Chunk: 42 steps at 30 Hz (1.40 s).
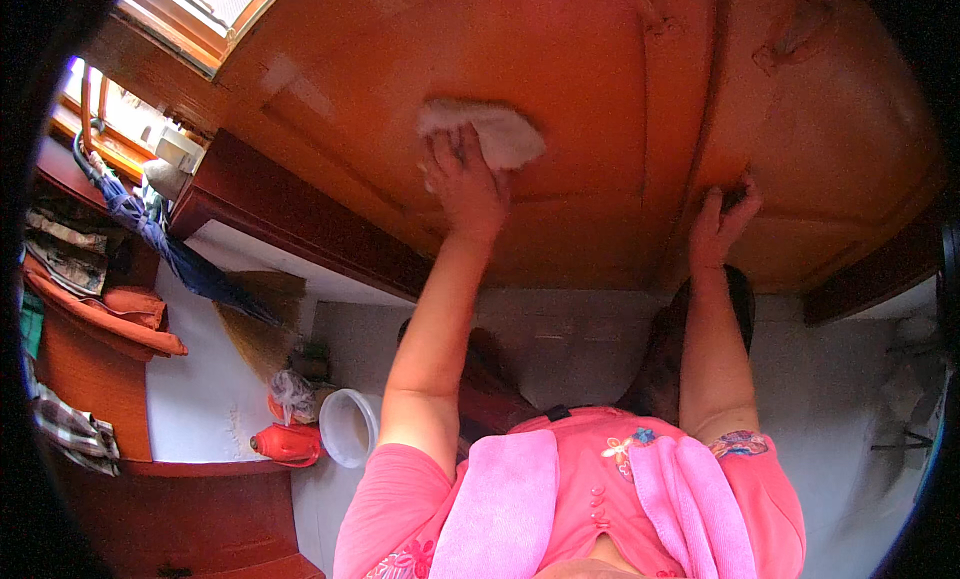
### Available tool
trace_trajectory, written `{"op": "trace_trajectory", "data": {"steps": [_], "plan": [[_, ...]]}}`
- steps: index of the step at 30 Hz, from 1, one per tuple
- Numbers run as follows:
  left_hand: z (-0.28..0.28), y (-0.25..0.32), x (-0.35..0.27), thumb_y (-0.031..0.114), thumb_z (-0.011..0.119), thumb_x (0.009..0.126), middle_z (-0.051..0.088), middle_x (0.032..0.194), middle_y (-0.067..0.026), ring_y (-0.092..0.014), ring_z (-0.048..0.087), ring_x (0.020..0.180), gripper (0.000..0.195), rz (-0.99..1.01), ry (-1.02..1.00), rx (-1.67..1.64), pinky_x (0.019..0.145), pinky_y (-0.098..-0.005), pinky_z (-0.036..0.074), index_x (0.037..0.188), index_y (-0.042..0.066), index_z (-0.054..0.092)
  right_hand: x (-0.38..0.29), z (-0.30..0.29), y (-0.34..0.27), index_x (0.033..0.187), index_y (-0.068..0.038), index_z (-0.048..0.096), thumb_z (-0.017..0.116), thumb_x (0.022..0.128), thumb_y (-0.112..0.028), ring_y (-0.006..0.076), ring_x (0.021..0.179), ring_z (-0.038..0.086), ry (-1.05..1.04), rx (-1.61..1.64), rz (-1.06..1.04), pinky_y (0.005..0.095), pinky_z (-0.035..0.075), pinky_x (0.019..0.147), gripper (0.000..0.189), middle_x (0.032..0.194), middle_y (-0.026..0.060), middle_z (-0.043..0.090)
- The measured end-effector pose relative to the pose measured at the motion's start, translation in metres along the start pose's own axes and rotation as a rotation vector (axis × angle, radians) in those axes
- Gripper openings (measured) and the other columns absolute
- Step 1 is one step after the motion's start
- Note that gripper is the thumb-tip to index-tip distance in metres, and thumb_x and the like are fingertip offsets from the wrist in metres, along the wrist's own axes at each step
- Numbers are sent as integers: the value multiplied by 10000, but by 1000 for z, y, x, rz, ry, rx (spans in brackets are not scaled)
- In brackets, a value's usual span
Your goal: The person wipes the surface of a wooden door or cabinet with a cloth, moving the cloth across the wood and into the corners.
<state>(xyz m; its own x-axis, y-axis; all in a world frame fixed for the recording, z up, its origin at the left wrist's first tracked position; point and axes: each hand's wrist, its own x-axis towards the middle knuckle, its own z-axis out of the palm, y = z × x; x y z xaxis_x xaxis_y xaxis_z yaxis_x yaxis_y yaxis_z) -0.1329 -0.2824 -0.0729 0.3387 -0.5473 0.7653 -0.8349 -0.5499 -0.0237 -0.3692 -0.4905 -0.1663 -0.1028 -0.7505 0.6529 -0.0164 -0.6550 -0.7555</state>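
My left hand [465, 178] presses a pale cloth [504, 135] against the panel of an orange-brown wooden door [570, 91]. The cloth spreads out above and to the right of my fingers. My right hand [724, 215] touches the wooden surface farther right, just past the dark vertical seam. Its thumb and fingers are bent, with a dark gap between them; whether they grip an edge there I cannot tell. A pink towel [502, 504] hangs around my neck, over a pink shirt.
On the left, a folded blue umbrella [169, 245] hangs beside a straw broom [255, 324]. A white bucket [351, 429], a red plastic container [289, 444] and a clear plastic bag [292, 393] stand low at the left. Folded clothes [112, 320] lie on a wooden surface near a window.
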Motion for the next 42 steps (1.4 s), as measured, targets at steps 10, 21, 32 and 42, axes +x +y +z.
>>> {"op": "trace_trajectory", "data": {"steps": [10,21,32,42], "plan": [[-32,44,75,201,739,653,352,1375,-192,-475,315,1272,712,101,231,-48,981,-627,301,1313,93,495,-3,-1,12,1296,13,399,519,893,-58,282,1205,417,-17,17,-34,400,297,1066,427,1306,165,422],[45,29,-69,136,600,785,418,1271,-94,-382,374,1242,407,231,-149,64,883,-564,382,1192,120,596,0,1,9,1279,13,402,560,856,-102,320,1154,421,10,-11,23,428,308,1037,467,1239,185,428],[-46,50,84,246,720,709,306,1395,-223,-507,257,1301,740,167,158,-76,1050,-622,249,1368,52,443,-1,0,10,1274,10,410,563,864,-126,320,1152,429,8,75,-2,434,313,1033,459,1231,182,438],[8,104,63,181,672,708,385,1339,-70,-381,342,1265,551,372,267,-10,901,-585,346,1248,176,563,-3,1,4,1284,0,406,562,874,-126,332,1164,426,-30,72,3,438,313,1039,456,1246,195,433]]}}
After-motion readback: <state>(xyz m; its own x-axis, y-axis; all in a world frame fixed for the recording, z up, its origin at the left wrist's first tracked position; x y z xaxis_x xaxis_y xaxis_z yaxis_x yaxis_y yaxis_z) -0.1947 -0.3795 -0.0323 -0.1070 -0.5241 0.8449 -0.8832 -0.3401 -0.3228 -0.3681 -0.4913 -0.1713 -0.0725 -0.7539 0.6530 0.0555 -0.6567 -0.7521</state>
